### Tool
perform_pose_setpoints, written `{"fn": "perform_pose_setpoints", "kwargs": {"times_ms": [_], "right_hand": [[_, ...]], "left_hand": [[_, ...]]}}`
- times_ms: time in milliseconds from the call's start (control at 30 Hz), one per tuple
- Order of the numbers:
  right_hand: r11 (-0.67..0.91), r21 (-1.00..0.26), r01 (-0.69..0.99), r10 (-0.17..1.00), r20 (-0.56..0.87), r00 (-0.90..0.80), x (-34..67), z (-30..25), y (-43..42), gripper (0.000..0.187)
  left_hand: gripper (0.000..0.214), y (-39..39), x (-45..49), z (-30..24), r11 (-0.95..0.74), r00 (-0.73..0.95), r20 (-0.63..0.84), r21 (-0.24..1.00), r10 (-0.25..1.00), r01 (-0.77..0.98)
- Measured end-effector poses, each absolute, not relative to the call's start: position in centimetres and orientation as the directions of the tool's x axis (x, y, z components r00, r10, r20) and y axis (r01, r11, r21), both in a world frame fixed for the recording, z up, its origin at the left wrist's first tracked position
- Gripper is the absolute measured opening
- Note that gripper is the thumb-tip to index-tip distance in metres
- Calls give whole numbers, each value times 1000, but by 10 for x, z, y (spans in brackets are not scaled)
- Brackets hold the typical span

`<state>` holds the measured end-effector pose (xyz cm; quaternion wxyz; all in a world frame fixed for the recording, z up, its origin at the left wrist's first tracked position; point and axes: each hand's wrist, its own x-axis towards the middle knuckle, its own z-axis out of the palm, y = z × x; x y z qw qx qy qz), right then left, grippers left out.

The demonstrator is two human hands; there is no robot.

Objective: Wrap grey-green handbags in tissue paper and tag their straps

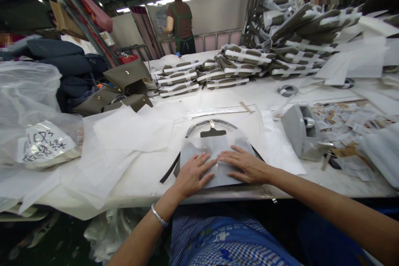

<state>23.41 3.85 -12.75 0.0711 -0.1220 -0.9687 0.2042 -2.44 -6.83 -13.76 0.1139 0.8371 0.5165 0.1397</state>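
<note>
A handbag lies flat at the table's front edge, mostly covered by a sheet of thin translucent paper [199,148]. My left hand [193,174] rests on the paper with its fingers spread. From the other side my right hand [243,164] lies flat on the same sheet, its fingertips close to those of the left. Beyond the paper shows the bag's dark tab [213,133] with a metal clasp. A curved handle [204,123], apparently wrapped in clear film, arches behind it. One dark strap end [170,170] sticks out at the left.
Loose paper sheets [124,131] and a plastic bag with handwriting [46,141] lie left. Wrapped bags [179,79] are stacked at the back. A grey tape dispenser [301,133] and a tape roll [287,90] are right. A person in an apron [181,20] stands behind the table.
</note>
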Motion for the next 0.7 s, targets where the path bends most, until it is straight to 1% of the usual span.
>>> {"fn": "perform_pose_setpoints", "kwargs": {"times_ms": [100, 267, 533, 633, 667, 700], "right_hand": [[895, -374, 244, 283, 54, -957, 233, -132, 37, 53], [897, -344, 279, 299, 5, -954, 230, -130, 37, 56], [892, -372, 256, 271, -13, -963, 235, -124, 43, 65], [897, -346, 276, 302, 23, -953, 238, -124, 39, 68], [900, -332, 283, 318, 54, -947, 239, -126, 38, 70], [912, -320, 258, 312, 128, -942, 240, -130, 36, 70]], "left_hand": [[57, -67, -24, -133, -461, 460, 74, 291, 885, 838], [53, -62, -25, -128, -482, 487, 40, 235, 873, 844], [66, -66, -32, -135, -493, 492, 61, 216, 868, 843], [77, -67, -35, -146, -524, 512, 112, 128, 851, 842], [78, -64, -36, -152, -556, 539, 165, 85, 826, 827], [72, -61, -37, -157, -584, 550, 282, 46, 786, 811]]}}
